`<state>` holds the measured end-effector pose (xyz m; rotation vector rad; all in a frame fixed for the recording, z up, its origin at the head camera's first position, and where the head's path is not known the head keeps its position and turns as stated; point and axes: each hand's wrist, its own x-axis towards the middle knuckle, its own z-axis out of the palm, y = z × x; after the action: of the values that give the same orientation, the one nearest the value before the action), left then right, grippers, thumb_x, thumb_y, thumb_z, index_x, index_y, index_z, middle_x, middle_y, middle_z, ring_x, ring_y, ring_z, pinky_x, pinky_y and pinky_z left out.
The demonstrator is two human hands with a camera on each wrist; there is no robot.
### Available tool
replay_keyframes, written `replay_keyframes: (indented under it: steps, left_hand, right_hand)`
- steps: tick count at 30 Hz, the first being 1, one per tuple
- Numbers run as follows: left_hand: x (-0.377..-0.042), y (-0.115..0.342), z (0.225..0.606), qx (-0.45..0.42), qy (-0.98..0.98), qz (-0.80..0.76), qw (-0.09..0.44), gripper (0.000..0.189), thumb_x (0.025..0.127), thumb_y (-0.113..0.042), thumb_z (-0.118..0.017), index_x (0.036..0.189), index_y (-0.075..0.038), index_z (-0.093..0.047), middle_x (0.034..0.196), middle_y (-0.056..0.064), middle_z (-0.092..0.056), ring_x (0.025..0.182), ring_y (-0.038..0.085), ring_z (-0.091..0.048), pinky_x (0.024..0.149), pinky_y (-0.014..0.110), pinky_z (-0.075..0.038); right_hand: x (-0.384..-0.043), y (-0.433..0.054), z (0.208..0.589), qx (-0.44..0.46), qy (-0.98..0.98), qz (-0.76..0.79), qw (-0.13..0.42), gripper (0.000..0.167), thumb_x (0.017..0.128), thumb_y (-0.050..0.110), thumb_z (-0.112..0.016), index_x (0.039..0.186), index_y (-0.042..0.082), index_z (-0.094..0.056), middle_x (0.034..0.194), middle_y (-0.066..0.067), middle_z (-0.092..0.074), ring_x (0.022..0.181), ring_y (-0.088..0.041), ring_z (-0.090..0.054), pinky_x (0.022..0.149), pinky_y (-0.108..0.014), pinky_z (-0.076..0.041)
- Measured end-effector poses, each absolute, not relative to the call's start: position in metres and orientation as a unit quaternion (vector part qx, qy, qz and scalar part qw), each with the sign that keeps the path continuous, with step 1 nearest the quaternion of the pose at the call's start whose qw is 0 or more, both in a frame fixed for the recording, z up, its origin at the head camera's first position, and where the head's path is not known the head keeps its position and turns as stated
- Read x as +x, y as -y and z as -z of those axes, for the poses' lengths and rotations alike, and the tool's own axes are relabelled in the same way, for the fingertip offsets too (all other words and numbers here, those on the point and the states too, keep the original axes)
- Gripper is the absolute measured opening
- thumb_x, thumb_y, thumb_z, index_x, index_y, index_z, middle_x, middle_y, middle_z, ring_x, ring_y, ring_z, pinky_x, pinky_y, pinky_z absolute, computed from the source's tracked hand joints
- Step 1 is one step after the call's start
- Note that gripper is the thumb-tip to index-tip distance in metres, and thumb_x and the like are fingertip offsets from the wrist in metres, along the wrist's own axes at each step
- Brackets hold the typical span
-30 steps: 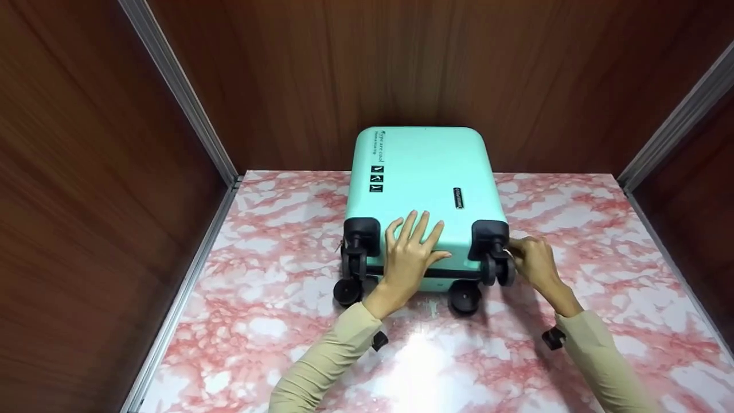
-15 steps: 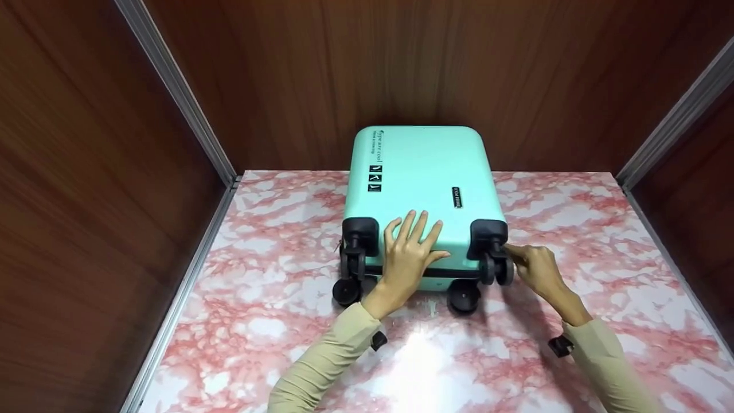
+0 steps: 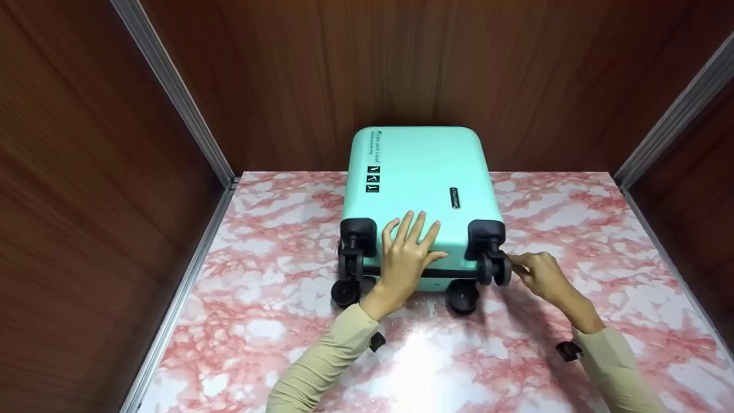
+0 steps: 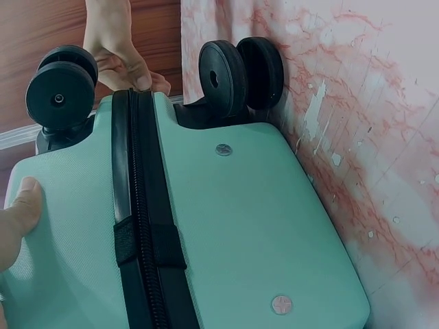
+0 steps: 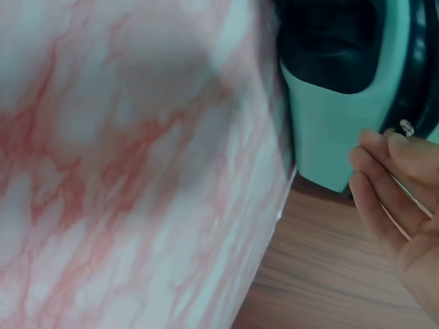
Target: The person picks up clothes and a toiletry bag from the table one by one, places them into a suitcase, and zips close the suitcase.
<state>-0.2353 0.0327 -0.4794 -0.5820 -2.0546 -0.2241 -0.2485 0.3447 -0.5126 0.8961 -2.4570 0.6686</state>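
A mint-green hard-shell suitcase (image 3: 421,166) lies flat, its black wheels (image 3: 495,267) facing me. My left hand (image 3: 403,261) rests on the wheel end of the shell with fingers spread. In the left wrist view, its thumb (image 4: 22,212) lies on the green side, and a black zipper (image 4: 143,205) runs along the middle of that end, zipped where it shows. Beside the right-hand wheels, my right hand (image 3: 545,278) pinches a small metal zipper pull (image 5: 407,127) at the suitcase's side. The fingertips partly hide the pull.
The suitcase lies on a table with a red-and-white marbled top (image 3: 275,275). Brown wood-look panels (image 3: 287,86) stand behind it and on both sides, with grey metal strips (image 3: 178,92) at the corners.
My right hand has moved toward me along the suitcase's right side, past the corner wheels. The left hand keeps its place on the shell.
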Motion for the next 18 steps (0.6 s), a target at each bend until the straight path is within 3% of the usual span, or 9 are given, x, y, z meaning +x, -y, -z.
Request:
replay_keyframes:
  steps: [7,18]
  left_hand:
    - [-0.237,-0.033,0.481,-0.24,0.84,0.094,0.477,0.058,0.08,-0.057,-0.067,0.123,-0.019,-0.071,0.128,0.011,-0.064,0.121,0.03,-0.057,0.099,0.05,-0.043]
    - [-0.235,-0.033,0.479,-0.237,0.845,0.091,0.47,0.057,0.08,-0.058,-0.068,0.123,-0.02,-0.071,0.128,0.01,-0.064,0.122,0.029,-0.057,0.099,0.048,-0.043]
  right_hand:
    - [-0.244,-0.345,0.507,0.337,0.892,-0.236,0.188,0.02,0.075,-0.008,-0.077,0.079,0.011,-0.073,0.067,-0.002,-0.069,0.055,-0.002,-0.05,0.05,-0.032,-0.044]
    - [-0.233,-0.343,0.512,0.341,0.872,-0.27,0.224,0.019,0.07,-0.005,-0.083,0.084,0.008,-0.079,0.071,0.0,-0.07,0.063,-0.017,-0.066,0.055,-0.023,-0.049]
